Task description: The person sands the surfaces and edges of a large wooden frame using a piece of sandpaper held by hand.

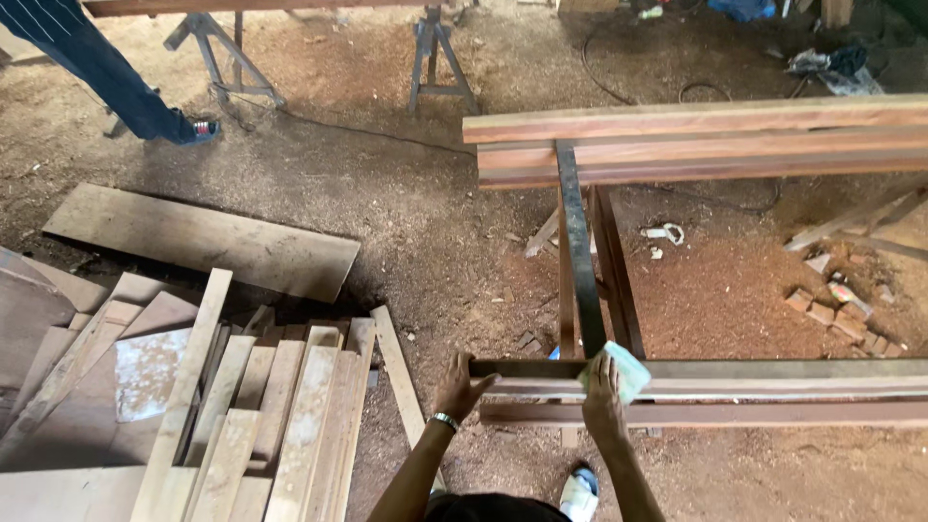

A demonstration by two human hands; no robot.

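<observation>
A dark metal bar runs along the near wooden rail of a frame, and a second dark bar crosses back to the far wooden beams. My left hand grips the left end of the near bar; a bracelet sits on its wrist. My right hand presses a folded pale green sheet of sandpaper against the bar where the two bars meet.
A heap of pale wooden planks lies on the left, with a wide board behind it. Sawdust covers the floor. Metal trestles stand at the back. Another person's leg is at the top left. Small wood offcuts lie on the right.
</observation>
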